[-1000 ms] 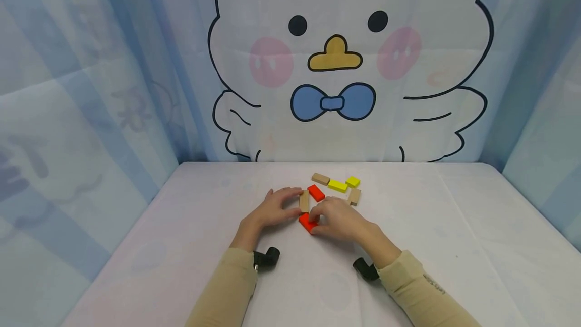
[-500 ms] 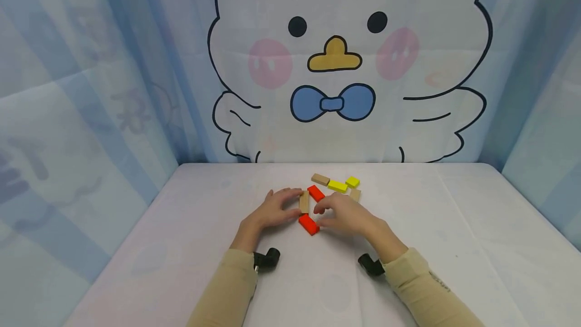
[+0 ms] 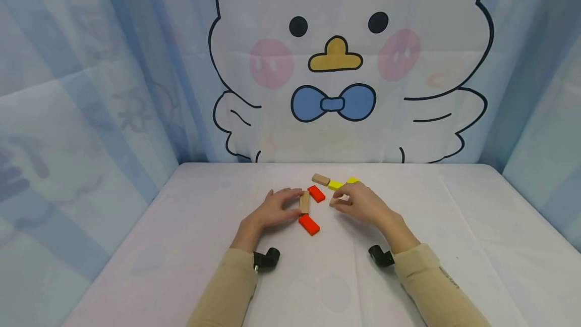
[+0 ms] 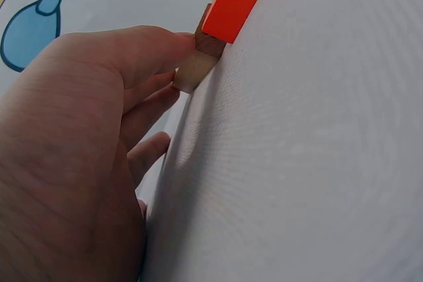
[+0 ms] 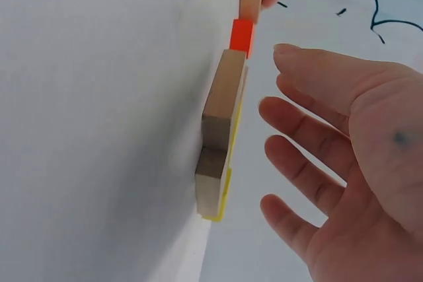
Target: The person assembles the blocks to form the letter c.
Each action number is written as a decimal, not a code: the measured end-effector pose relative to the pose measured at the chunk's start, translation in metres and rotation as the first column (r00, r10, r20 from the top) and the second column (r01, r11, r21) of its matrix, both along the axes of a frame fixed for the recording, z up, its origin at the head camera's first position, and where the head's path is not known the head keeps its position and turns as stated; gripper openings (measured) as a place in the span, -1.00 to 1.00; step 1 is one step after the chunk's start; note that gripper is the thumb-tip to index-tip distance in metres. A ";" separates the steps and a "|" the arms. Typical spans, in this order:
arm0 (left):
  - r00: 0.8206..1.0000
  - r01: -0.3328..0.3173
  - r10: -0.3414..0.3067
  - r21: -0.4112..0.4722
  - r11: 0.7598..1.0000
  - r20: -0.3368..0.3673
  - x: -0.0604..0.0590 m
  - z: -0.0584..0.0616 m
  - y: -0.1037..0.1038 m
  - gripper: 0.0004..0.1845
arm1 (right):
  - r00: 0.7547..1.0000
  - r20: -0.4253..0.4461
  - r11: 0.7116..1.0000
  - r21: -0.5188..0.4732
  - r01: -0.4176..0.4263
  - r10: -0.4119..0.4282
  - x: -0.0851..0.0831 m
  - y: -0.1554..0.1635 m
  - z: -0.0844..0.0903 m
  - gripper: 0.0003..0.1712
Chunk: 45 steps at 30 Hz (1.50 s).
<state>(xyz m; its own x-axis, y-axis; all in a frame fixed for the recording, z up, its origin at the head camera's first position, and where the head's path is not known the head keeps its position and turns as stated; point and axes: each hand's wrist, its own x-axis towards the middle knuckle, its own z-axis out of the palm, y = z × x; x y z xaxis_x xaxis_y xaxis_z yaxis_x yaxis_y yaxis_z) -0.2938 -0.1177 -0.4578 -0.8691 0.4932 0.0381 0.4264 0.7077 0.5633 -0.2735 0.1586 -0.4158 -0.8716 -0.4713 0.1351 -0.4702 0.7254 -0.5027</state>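
In the head view my left hand [image 3: 271, 210] pinches an upright-lying plain wooden block [image 3: 304, 202] between thumb and fingers, on the table. The left wrist view shows the thumb and fingertips on that wooden block [image 4: 196, 74], below a red block [image 4: 239, 1]. One red block [image 3: 309, 225] lies at its near end, and another red block [image 3: 316, 194] angles off its far end. My right hand [image 3: 365, 206] hovers with parted, loosely bent fingers over a wooden block [image 3: 333, 202]. In the right wrist view its fingers are apart from that wooden block [image 5: 223, 90], with a second wooden block [image 5: 209, 179] behind.
Toward the back of the white-covered table [image 3: 218, 276] lie a wooden block [image 3: 321, 179], a yellow block [image 3: 335, 184] and another yellow block [image 3: 352, 180], partly behind the right hand. A printed curtain [image 3: 336, 135] hangs at the table's far edge.
My right hand has left the near red block and moved right and away, over the wooden block there. The left hand has stayed in place on its wooden block.
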 end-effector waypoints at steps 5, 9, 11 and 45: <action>1.000 0.004 -0.003 0.008 1.000 -0.004 -0.001 -0.002 0.000 -0.37 | 1.000 -0.029 0.999 0.040 -0.009 0.010 -0.003 0.005 -0.003 -0.81; 1.000 0.001 -0.001 0.008 1.000 -0.002 -0.001 -0.003 0.000 -0.37 | 0.998 -0.051 0.997 0.076 -0.021 0.025 -0.004 0.007 -0.005 -0.85; 1.000 -0.002 0.002 0.002 1.000 0.004 -0.001 -0.003 0.000 -0.36 | 0.998 -0.053 0.996 0.081 -0.023 0.028 -0.004 0.007 -0.005 -0.87; 1.000 -0.021 0.021 0.022 1.000 0.009 -0.002 -0.001 0.001 -0.38 | 0.997 -0.041 0.990 0.126 -0.056 0.062 0.005 0.007 -0.006 -0.86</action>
<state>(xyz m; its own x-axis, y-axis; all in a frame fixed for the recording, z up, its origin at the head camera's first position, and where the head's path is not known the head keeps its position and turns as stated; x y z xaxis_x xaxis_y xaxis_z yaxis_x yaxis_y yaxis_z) -0.2956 -0.1162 -0.4591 -0.8797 0.4738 0.0409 0.4062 0.7038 0.5828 -0.2681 0.1658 -0.4221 -0.8361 -0.5374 0.1101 -0.5340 0.7514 -0.3875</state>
